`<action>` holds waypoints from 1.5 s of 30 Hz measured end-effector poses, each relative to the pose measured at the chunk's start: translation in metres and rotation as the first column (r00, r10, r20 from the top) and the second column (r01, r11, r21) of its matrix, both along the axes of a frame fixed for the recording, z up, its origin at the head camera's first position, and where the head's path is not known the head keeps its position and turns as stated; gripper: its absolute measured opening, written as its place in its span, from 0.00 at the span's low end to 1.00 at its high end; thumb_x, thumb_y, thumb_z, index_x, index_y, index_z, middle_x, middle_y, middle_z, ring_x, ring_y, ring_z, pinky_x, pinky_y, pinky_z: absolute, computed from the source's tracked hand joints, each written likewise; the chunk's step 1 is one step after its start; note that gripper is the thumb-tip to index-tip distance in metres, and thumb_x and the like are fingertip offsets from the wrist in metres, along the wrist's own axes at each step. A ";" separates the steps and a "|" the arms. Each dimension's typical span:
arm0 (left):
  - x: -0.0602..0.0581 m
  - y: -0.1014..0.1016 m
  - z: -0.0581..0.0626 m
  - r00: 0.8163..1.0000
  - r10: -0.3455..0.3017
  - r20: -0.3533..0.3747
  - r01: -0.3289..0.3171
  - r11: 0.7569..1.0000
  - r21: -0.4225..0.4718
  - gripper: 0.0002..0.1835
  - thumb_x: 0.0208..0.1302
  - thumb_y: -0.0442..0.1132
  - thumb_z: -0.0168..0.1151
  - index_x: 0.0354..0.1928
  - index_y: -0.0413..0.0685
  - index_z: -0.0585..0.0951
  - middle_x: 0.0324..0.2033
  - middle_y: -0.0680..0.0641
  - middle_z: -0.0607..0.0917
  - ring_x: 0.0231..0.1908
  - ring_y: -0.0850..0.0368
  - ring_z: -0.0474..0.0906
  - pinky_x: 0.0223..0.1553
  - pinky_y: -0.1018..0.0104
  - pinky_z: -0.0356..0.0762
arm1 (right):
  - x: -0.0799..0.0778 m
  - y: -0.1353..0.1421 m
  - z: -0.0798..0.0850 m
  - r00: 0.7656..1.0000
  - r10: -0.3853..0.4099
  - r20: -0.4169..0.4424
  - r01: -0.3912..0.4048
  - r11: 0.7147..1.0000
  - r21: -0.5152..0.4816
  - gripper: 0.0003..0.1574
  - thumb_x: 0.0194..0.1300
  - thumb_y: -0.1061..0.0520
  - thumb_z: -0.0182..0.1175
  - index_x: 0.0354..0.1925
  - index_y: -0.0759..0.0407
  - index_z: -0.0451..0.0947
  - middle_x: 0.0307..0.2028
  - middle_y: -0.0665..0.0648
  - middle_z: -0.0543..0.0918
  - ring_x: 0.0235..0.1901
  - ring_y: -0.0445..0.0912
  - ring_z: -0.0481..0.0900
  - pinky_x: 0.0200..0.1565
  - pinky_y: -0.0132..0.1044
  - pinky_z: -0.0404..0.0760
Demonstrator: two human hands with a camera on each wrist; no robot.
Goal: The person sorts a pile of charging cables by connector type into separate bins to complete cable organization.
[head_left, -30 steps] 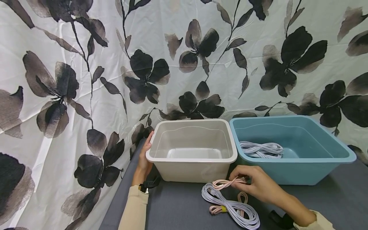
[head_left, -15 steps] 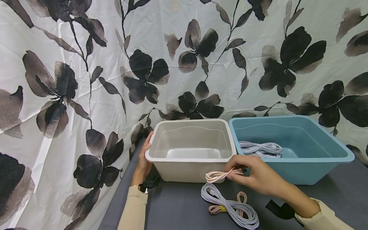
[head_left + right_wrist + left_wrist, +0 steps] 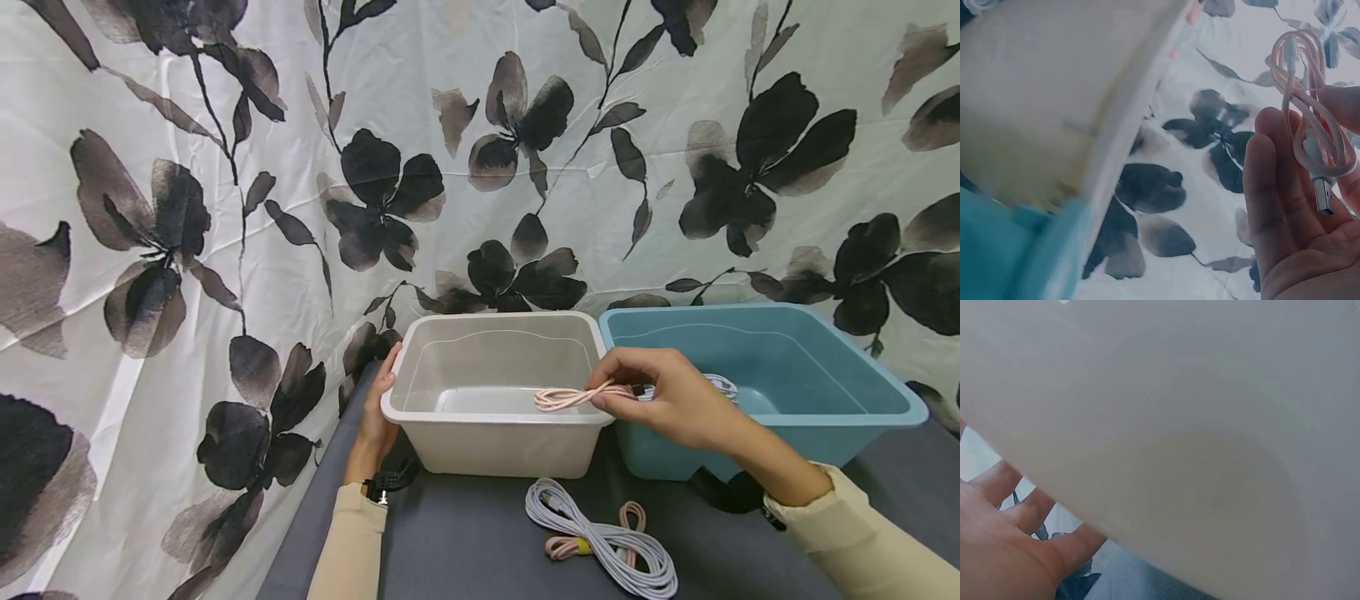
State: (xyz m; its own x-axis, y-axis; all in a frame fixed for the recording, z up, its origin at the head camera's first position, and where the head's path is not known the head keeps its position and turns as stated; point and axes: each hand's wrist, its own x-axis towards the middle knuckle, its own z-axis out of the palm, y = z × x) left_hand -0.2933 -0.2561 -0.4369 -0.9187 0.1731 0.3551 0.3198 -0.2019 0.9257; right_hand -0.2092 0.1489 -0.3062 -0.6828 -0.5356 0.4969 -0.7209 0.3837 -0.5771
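My right hand (image 3: 671,396) pinches a coiled pink USB cable (image 3: 566,398) between thumb and fingertips, over the front right rim of the beige bin (image 3: 495,446). In the right wrist view the cable (image 3: 1305,100) is looped in a bundle, its metal USB plug (image 3: 1324,197) hanging below the coil. My left hand (image 3: 377,412) lies against the beige bin's left side, fingers extended along it up to the rim. From the left wrist view, the bin wall (image 3: 1179,456) hides the fingertips of that hand (image 3: 1016,537).
A blue bin (image 3: 795,442) stands right of the beige one, with a bundled white cable (image 3: 722,385) inside, partly behind my right hand. On the grey surface in front lie a coiled white cable (image 3: 637,560) and a pink cable with a yellow tie (image 3: 564,547). Floral fabric (image 3: 465,225) hangs behind.
My right hand has lifted the pink cable from close above the white coil up to the beige bin's front rim. The left hand has stayed at the bin's side.
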 end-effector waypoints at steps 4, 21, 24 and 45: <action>-0.003 0.000 -0.002 1.000 -0.010 0.000 0.010 1.000 0.008 0.31 0.72 0.47 0.34 0.76 0.62 0.50 0.76 0.55 0.50 0.75 0.53 0.46 0.69 0.59 0.51 | -0.008 0.001 0.013 1.000 -0.025 -0.019 0.025 1.000 0.011 0.09 0.60 0.56 0.67 0.37 0.41 0.81 0.35 0.40 0.83 0.30 0.37 0.78 0.31 0.31 0.77; -0.002 0.000 0.003 1.000 -0.003 -0.005 0.003 1.000 -0.013 0.31 0.71 0.48 0.35 0.75 0.62 0.52 0.76 0.54 0.51 0.75 0.54 0.46 0.69 0.57 0.49 | -0.047 -0.022 0.049 0.996 -0.037 0.082 0.033 0.999 0.043 0.06 0.61 0.52 0.66 0.38 0.47 0.81 0.34 0.50 0.83 0.29 0.45 0.76 0.30 0.34 0.73; -0.001 0.001 0.004 1.000 -0.003 -0.010 0.003 1.000 -0.013 0.32 0.71 0.48 0.35 0.76 0.58 0.50 0.76 0.55 0.51 0.75 0.53 0.46 0.70 0.53 0.47 | -0.059 -0.026 0.051 0.993 -0.025 0.111 0.021 0.999 0.033 0.06 0.61 0.51 0.66 0.38 0.48 0.82 0.34 0.52 0.82 0.27 0.47 0.74 0.29 0.35 0.72; -0.006 -0.003 -0.006 1.000 -0.002 0.007 0.002 1.000 0.031 0.30 0.71 0.47 0.34 0.75 0.63 0.53 0.75 0.56 0.54 0.74 0.54 0.48 0.69 0.56 0.49 | -0.133 -0.048 0.027 0.951 0.001 0.309 0.007 1.000 -0.028 0.10 0.59 0.51 0.67 0.37 0.55 0.81 0.34 0.58 0.85 0.37 0.57 0.81 0.41 0.42 0.81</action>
State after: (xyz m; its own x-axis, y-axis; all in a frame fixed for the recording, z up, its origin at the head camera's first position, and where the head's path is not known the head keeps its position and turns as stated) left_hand -0.2996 -0.2594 -0.4424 -0.9209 0.1637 0.3537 0.3127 -0.2312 0.9213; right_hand -0.3421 0.1010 -0.2788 -0.8070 -0.5221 0.2759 -0.5042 0.3660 -0.7822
